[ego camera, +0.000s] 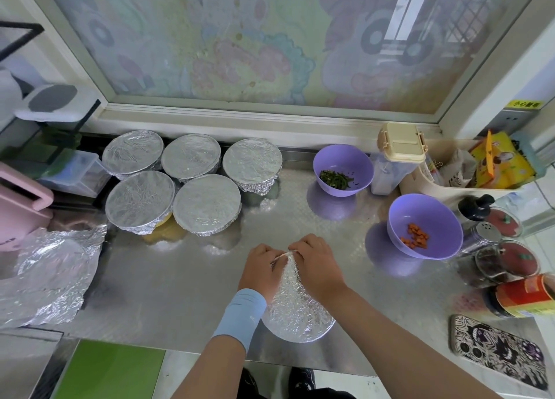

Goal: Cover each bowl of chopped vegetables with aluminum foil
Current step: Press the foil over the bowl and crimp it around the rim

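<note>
Head view: we count five foil-covered bowls (pixel 207 205) rear left on the bench (pixel 180 278), two uncovered purple bowls (pixel 342 161) right, and one loose foil sheet (pixel 51 272) far left. The left grip (pixel 262 268) and right grip (pixel 318 266) pinch the far edge of a domed foil cover (pixel 295 308), which extends back beneath both wrists.

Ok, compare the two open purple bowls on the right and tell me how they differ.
The far purple bowl holds dark green strips; the near purple bowl holds orange cubes. The far one stands back beside the beige-lidded container; the near one sits closer to the person, next to the jars. Both are purple, upright and without foil; the left hand and right hand pinch a foil sheet between them.
</note>
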The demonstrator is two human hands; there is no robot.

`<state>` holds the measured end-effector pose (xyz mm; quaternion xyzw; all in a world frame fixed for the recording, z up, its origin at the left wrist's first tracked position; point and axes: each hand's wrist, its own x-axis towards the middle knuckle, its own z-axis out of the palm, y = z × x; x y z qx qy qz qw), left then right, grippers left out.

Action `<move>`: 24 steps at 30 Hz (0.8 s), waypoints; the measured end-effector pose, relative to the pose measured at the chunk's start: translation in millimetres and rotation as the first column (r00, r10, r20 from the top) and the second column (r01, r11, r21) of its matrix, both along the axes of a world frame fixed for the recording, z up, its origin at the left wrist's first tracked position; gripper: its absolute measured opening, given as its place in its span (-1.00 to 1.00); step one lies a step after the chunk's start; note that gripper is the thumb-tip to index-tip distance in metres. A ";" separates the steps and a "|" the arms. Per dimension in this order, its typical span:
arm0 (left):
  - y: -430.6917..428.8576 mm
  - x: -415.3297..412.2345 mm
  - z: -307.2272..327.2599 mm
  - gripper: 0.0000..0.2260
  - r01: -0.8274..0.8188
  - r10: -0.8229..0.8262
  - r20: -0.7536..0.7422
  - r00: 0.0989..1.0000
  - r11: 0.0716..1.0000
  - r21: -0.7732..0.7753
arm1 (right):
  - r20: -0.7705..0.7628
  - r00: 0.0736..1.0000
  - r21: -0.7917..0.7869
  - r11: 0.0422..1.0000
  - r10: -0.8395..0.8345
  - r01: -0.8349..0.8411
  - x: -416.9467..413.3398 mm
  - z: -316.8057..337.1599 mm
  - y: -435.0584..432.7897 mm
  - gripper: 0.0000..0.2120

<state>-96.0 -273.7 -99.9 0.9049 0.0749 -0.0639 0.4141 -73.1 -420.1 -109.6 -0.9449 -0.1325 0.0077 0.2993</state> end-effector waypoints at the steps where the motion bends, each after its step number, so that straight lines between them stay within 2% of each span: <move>1: 0.1 -3.4 0.4 -0.81 -0.013 0.013 0.032 0.999 1.000 0.017 | 0.008 1.000 -0.008 1.000 0.024 -0.024 0.4 1.2 1.2 -0.81; 5: 1.5 -17.1 -3.8 -0.83 -0.087 0.075 0.151 0.986 0.993 0.075 | 0.011 0.997 0.003 0.997 0.076 -0.076 0.6 2.2 4.8 -0.87; 11: 0.4 -18.2 -2.7 -0.80 -0.170 0.164 0.075 0.984 0.982 0.077 | -0.026 0.998 0.077 0.996 0.053 -0.051 7.9 -1.8 7.8 -0.89; 15: -2.2 -18.4 0.8 -0.79 -0.113 0.094 0.112 0.989 0.977 0.183 | -0.023 0.996 0.072 0.994 0.087 -0.086 9.5 1.9 8.8 -0.85; 18: -5.8 -15.8 1.6 -0.81 -0.085 0.064 0.132 0.989 0.983 0.160 | 0.011 0.993 0.042 0.992 0.119 -0.119 5.0 4.6 7.3 -0.75; 21: -7.5 -17.3 -1.3 -0.82 -0.159 0.145 0.110 0.983 0.979 0.125 | 0.047 0.998 0.003 0.999 0.033 -0.033 -1.6 4.8 2.3 -0.83; 24: -10.7 -21.3 -1.6 -0.81 -0.183 0.169 0.097 0.981 0.971 0.152 | 0.074 0.997 0.006 1.000 -0.020 0.019 -2.2 2.6 -1.9 -0.88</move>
